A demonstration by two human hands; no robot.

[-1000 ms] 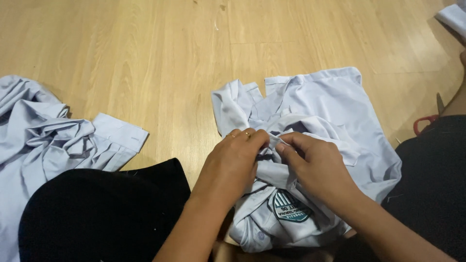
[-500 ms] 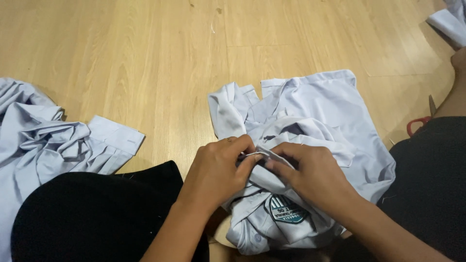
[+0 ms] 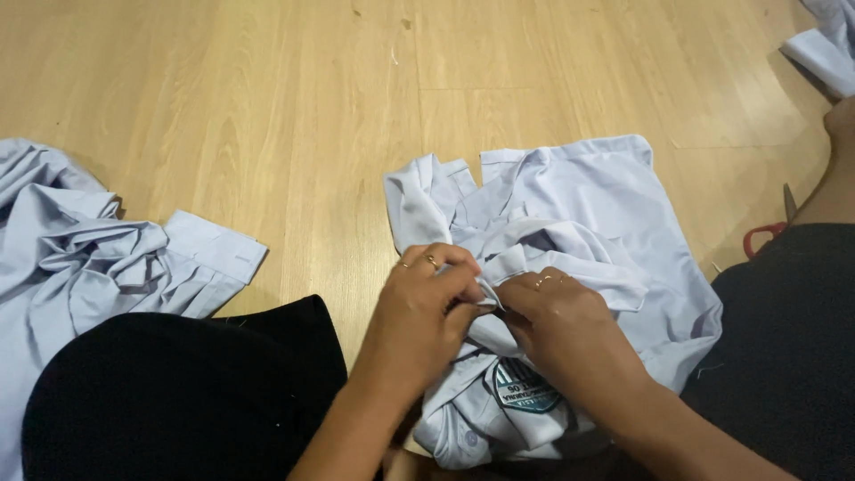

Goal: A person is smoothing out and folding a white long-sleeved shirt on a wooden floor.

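Seated on a wooden floor [image 3: 294, 107], we work a pale blue shirt [image 3: 588, 205] that lies rumpled between our knees, its round embroidered badge [image 3: 525, 396] turned up nearest to us. Our left hand [image 3: 423, 312] is closed, thumb and fingertips pinched on a narrow fold of the cloth at the middle of the heap; our right hand [image 3: 561, 330] is closed too, gripping the same fold from the other side, so that the two hands touch. The fabric looks thin, light and wholly limp: we judge that it will sag, slide and bunch wherever it is not held, and that a one-point grab would only drag a wrinkle along. The firmer parts, the stitched hems, the collar band and the cuff edges, seem the best places to take hold, with two hands set apart to keep a line taut. A black garment [image 3: 178, 392] covers our left knee, and beside it sits a crumpled pile of the same pale cloth [image 3: 98, 249]. Off to the right, red-handled scissors [image 3: 770, 232] rest on the boards, and farther off another piece of pale fabric [image 3: 828, 44] lies near the corner.
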